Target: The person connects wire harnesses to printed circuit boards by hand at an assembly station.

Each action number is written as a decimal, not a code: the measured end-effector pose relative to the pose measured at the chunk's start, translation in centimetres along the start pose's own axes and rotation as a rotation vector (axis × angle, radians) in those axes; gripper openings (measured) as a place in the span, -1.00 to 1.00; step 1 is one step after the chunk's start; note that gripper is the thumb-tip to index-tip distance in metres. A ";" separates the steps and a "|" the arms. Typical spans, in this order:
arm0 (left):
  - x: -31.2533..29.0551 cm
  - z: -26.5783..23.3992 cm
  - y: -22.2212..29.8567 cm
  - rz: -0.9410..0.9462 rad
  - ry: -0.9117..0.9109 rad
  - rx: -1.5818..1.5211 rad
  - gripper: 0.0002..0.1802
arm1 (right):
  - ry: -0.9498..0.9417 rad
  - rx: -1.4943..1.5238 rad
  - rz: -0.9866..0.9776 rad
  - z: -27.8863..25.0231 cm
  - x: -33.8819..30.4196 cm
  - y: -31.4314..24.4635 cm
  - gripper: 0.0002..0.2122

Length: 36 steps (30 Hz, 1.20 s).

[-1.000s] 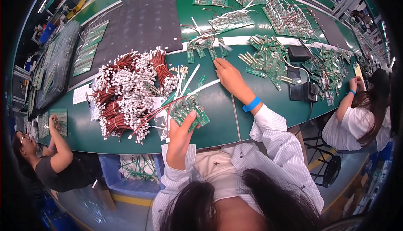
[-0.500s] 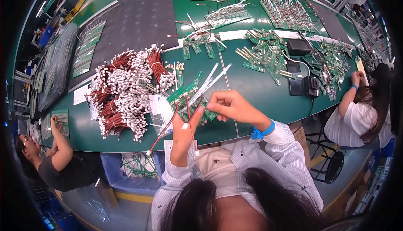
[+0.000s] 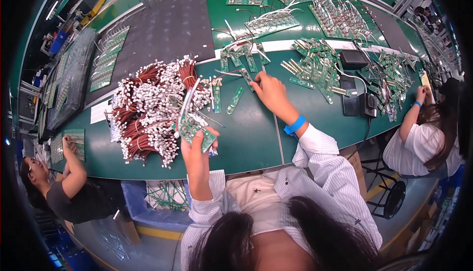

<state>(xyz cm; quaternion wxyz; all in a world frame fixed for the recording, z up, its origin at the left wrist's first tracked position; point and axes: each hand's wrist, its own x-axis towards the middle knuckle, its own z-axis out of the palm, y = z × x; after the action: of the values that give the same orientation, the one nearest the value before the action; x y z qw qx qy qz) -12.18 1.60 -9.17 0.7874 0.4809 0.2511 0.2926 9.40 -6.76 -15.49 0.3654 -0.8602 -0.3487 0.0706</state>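
Note:
My left hand [image 3: 196, 160] is closed on a few green circuit boards [image 3: 192, 132], thumb on top, with white wires rising from them. Farther off and to the right, my right hand [image 3: 271, 92] reaches over the table and pinches the end of a narrow circuit board [image 3: 246, 77] that has thin wires at its far end. Between the hands a loose narrow board [image 3: 235, 100] lies on the green table. Another narrow strip [image 3: 217, 96] lies beside small pale connectors. Left of my left hand is a big heap of red-brown wire bundles with white plugs [image 3: 150, 98].
Piles of circuit boards [image 3: 315, 66] lie at the right, near a black adapter box [image 3: 353, 59] and a black device [image 3: 366, 102]. Wired board panels [image 3: 271, 23] stand at the back. A blue-lined bin [image 3: 133, 199] sits below the table edge. Co-workers sit at both sides.
My hands have parted: the right moved away and up with a narrow board, the left drew slightly left with the other boards. A loose board now shows on the table between them.

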 end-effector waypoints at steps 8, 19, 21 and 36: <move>0.0 0.2 0.0 -0.043 0.004 -0.037 -0.81 | 0.167 -0.256 -0.509 0.6 -0.9 1.2 -0.74; -0.3 -0.4 -0.2 -0.054 0.000 -0.091 -0.82 | 0.107 -0.356 -0.618 -1.1 -2.1 2.2 -0.72; -0.4 0.0 0.0 -0.077 -0.019 -0.012 -0.80 | 0.108 -0.403 -0.630 -0.9 -2.2 2.0 -0.73; -0.1 2.1 -1.7 -0.066 -0.012 -0.110 -0.61 | -0.520 0.821 -0.164 -1.8 -4.6 -5.0 -0.85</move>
<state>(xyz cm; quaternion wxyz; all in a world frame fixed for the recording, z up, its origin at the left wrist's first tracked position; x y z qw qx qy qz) -10.48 -0.36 -9.87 0.8233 0.4301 0.2459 0.2768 3.92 -8.40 -11.42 0.5793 -0.5687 -0.4384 0.3857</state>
